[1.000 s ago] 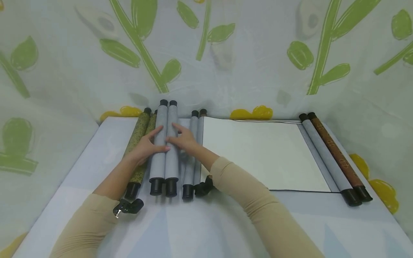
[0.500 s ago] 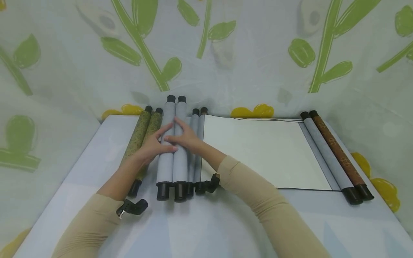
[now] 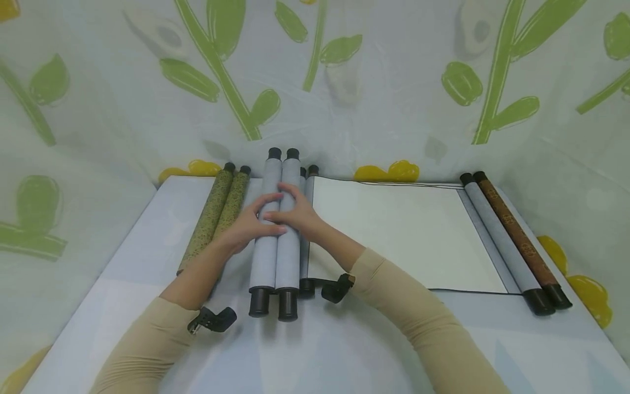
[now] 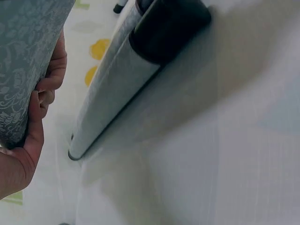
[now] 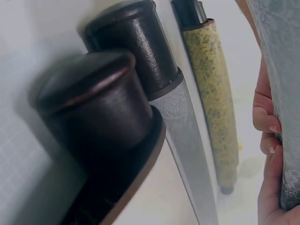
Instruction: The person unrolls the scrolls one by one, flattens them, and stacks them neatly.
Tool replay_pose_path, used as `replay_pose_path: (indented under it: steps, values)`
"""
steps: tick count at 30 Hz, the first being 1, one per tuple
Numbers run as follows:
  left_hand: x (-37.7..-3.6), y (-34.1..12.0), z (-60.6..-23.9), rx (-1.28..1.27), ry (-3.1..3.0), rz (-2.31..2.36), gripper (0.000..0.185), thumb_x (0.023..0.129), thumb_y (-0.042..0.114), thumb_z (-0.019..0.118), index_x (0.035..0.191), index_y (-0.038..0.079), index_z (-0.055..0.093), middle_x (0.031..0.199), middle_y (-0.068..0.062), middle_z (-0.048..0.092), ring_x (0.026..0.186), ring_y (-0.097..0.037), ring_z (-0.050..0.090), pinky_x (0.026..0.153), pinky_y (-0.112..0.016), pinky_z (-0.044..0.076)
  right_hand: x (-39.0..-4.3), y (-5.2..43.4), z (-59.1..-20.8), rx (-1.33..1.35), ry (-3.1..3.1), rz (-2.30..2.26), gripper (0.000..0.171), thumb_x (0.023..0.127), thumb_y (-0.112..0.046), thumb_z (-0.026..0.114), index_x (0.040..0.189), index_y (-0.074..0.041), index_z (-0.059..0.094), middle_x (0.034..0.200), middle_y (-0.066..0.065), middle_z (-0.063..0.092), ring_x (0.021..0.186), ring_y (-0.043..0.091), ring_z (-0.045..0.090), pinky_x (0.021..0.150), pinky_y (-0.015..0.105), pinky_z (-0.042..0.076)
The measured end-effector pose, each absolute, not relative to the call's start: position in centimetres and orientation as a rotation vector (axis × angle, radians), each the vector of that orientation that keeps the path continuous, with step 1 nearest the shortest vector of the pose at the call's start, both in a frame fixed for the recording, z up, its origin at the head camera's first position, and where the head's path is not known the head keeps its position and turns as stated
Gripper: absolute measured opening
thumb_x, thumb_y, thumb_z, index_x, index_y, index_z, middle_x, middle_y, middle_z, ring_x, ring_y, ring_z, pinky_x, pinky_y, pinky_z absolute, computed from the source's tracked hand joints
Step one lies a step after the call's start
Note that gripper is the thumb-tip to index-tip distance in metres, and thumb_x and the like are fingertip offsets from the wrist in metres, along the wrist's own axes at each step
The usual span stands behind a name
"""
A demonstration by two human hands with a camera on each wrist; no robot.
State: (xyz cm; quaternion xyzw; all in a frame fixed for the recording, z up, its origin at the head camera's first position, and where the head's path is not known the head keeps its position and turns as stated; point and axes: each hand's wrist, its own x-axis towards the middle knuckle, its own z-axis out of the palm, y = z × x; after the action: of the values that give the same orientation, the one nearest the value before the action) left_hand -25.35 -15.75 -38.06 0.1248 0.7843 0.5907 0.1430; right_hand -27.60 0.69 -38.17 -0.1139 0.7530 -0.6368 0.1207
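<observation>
Two rolled grey scrolls with black end knobs lie side by side in the head view, a left scroll [image 3: 264, 257] and a right scroll [image 3: 289, 260]. My left hand [image 3: 248, 227] grips the pair from the left, thumb and fingers spread around the front. From the right side, my right hand [image 3: 299, 216] holds the same pair, its fingers overlapping the left hand's. The near knobs hang above the white table, with shadows below. In the right wrist view, curled fingers [image 5: 269, 136] press along the patterned grey cloth [image 5: 288, 84] of a held scroll.
Two yellow-green scrolls [image 3: 206, 219] lie left of the hands. An unrolled scroll with a cream sheet [image 3: 394, 235] spreads to the right. At its far end lie a grey roll [image 3: 502, 241] and a brown roll [image 3: 517, 235]. A leaf-patterned curtain [image 3: 394, 109] stands behind.
Both hands have moved right together with the two grey scrolls, away from the yellow-green scrolls. The pair now covers much of the grey roll at the cream sheet's left end.
</observation>
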Motion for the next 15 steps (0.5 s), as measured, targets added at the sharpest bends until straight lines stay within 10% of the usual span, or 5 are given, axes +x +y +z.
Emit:
replay_pose_path:
  steps: [15]
  values:
    - [-24.9,-13.0,-37.2,0.358,2.223,1.722,0.080,0.077,0.018,0.077,0.145,0.027,0.034,0.149,-0.011,0.026,0.125,-0.033,0.038,0.102,-0.051,0.034,-26.7,3.6,-36.8,-0.229,2.255,-1.804,0.080,0.076,-0.021,0.080,0.143,-0.030,0.037,0.152,0.006,0.026,0.134,0.027,0.031,0.105,0.049,0.033]
